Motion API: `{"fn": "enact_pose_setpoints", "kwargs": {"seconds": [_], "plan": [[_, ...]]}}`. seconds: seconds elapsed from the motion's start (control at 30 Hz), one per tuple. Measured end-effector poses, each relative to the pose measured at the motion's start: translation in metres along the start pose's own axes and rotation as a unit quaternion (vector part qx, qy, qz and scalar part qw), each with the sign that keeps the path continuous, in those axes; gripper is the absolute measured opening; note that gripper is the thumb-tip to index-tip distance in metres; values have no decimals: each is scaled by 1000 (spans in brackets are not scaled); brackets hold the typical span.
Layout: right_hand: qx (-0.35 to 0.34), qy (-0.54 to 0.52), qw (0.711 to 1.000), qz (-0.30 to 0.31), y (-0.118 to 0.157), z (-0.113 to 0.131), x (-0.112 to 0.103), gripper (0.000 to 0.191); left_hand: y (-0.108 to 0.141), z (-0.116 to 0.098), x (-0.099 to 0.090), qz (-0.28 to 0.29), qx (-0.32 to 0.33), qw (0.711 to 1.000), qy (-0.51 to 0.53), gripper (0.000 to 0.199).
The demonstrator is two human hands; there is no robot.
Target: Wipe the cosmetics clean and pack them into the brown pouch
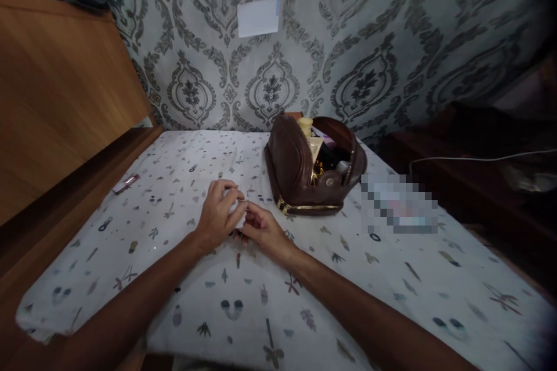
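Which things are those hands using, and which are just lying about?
In use:
small white thing, at the left hand and right hand

Just lying about, it seems:
open brown bag
small packet
blurred-out thing

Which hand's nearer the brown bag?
Right. The right hand is just in front of the bag, slightly to its left; the left hand is farther left, beyond the right hand.

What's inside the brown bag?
In the brown bag, a yellow-topped item, a pale-gold packet and something dark show through the open zip. Whatever lies deeper is hidden by the bag's sides and these items.
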State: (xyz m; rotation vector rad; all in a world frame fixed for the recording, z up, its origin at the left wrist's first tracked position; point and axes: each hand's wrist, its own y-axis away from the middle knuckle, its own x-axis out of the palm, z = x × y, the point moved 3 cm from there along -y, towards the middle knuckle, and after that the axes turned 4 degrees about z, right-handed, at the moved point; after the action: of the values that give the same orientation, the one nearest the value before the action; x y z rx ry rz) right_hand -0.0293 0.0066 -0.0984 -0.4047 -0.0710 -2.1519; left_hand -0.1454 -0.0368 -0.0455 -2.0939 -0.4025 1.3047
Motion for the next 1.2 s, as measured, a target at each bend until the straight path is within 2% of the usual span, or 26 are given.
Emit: {"fn": "enact_pose_setpoints", "kwargs": {"seconds": [0.13, 0.23, 0.3, 0.47, 0.53, 0.7, 0.87, 0.93, 1.03, 1.1, 1.17, 1.2], "plan": [[23, 36, 998, 45, 1, -5, 0, 50, -7, 30, -9, -56, -115, 991, 47, 12], [16, 54, 998, 37, 2, -7, -1, 57, -9, 47, -8, -32, -224, 958, 176, 17], [-1, 77, 997, 3, 3, -7, -2, 58, -9, 49, -4, -3, -262, 933, 247, 21], [-58, 189, 973, -117, 4, -4, -7, 46, -5, 41, 4, 48, -272, 916, 291, 22], [-60, 187, 971, -133, 4, -4, -8, 44, -4, 42, 6, 37, -296, 899, 320, 20], [27, 52, 996, -64, 2, -6, -4, 55, -2, 53, 7, -50, -350, 848, 394, 19], [100, -98, 990, 15, 3, -4, 1, 49, -5, 60, 5, -105, -352, 829, 422, 28], [103, -116, 988, 12, 3, -2, 2, 50, -5, 58, 5, -124, -364, 815, 434, 35], [70, -85, 993, -41, 1, -1, -1, 47, -2, 50, 11, -150, -404, 770, 470, 46], [35, -51, 995, -84, -1, -1, -5, 43, 2, 39, 19, -141, -429, 729, 515, 53], [6, -21, 993, -117, -2, -2, -9, 38, 6, 24, 29, -87, -433, 695, 568, 64], [-5, -7, 991, -130, -2, -2, -11, 36, 8, 17, 33, -49, -422, 687, 589, 70]]}}
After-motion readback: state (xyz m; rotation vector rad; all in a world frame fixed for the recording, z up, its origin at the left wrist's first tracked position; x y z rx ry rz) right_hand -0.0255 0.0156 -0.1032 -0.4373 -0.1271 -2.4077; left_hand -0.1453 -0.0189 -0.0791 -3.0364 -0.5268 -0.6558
